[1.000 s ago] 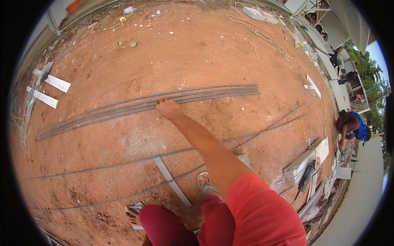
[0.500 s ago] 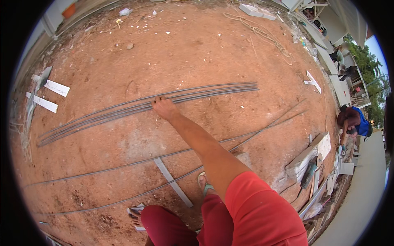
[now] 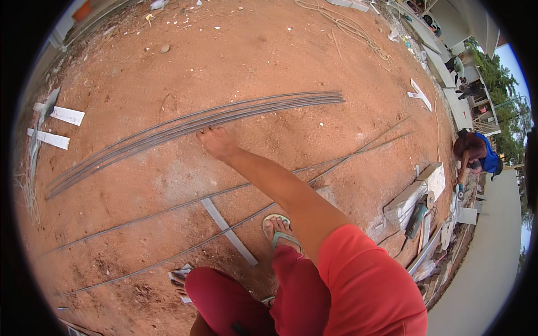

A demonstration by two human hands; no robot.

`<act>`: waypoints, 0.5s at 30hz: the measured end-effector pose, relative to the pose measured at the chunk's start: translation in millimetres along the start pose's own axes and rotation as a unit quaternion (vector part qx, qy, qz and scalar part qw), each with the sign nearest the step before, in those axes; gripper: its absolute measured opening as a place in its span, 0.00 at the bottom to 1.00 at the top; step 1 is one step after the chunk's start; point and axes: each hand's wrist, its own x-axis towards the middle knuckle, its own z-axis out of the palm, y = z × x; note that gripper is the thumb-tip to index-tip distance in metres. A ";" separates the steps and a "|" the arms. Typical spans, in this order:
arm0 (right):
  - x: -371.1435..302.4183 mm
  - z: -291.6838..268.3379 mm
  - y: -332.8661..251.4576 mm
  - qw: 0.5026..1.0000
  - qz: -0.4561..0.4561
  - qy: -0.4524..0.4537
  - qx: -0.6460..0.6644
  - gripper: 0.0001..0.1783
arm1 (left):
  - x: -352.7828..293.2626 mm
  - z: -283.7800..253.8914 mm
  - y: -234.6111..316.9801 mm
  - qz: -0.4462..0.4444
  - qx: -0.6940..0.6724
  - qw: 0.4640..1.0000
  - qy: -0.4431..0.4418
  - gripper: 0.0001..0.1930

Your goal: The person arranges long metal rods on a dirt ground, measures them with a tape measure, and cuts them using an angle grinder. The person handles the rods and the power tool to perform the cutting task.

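Observation:
My right hand (image 3: 217, 142) reaches out over the reddish dirt. Its fingers are bent and slightly apart at the near edge of a bundle of long, thin steel rods (image 3: 263, 106), with no rod visible in its grip. The bundle lies across the ground, its rods fanning out a little toward the left. Nearer to me, two more long rods (image 3: 159, 213) lie on the ground and cross toward the right. A flat pale strip (image 3: 228, 231) lies beneath these two. I cannot see my left hand.
An angle grinder (image 3: 416, 217) leans by pale blocks (image 3: 412, 197) at the right. A person (image 3: 476, 152) crouches beyond, holding a tool. White strips (image 3: 66, 115) lie far left, a coiled rope (image 3: 350, 25) at the back. My sandalled foot (image 3: 282, 231) is beside the near rods.
My right hand has come off the rod bundle and shifted slightly toward me. The bundle stays put on the ground. My view has tilted a little, bringing my sandalled foot further into sight.

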 end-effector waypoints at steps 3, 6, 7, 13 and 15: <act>-45.2 -16.3 -28.4 0.996 -0.020 -0.073 0.052 0.12 | 1.5 2.5 -5.6 0.005 -0.004 1.000 0.002 0.37; -108.9 -23.3 -46.4 0.990 -0.040 -0.100 0.091 0.12 | -2.0 3.1 -5.7 0.018 -0.016 1.000 -0.001 0.37; -131.1 -24.6 -51.3 0.988 -0.042 -0.110 0.101 0.12 | -1.9 3.8 -4.9 0.019 -0.020 1.000 -0.002 0.37; -197.3 -26.2 -34.3 0.998 0.022 -0.041 0.051 0.18 | 7.0 37.1 -19.7 -0.008 0.065 0.994 0.090 0.36; -204.0 -21.4 -16.3 0.997 0.064 -0.037 0.024 0.19 | 10.3 34.4 -18.0 0.001 0.059 0.994 0.091 0.36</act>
